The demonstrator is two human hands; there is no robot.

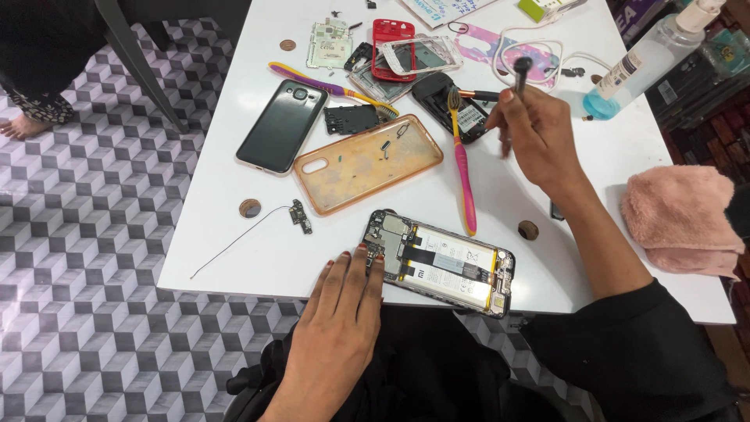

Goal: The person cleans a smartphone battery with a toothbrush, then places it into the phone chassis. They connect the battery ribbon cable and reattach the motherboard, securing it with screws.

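1. The white table (234, 258) carries the whole repair spread; the work looks, by my reading, well into disassembly rather than near its end.
2. The opened phone (439, 262) lies at the near edge with its back cover off, battery and circuit board bare. Opening is done; reclosing is not.
3. The clear orange case (367, 162) lies apart from it, a few loose small parts resting on it.
4. The black phone (281, 125) lies face down, closed.
5. The left hand (340, 320) rests flat, fingers released, fingertips pinning the opened phone's corner.
6. The right hand (539, 137) is clenched around a dark tool (522, 70), raised above the table.
7. A pink toothbrush (462, 168) lies idle between them.
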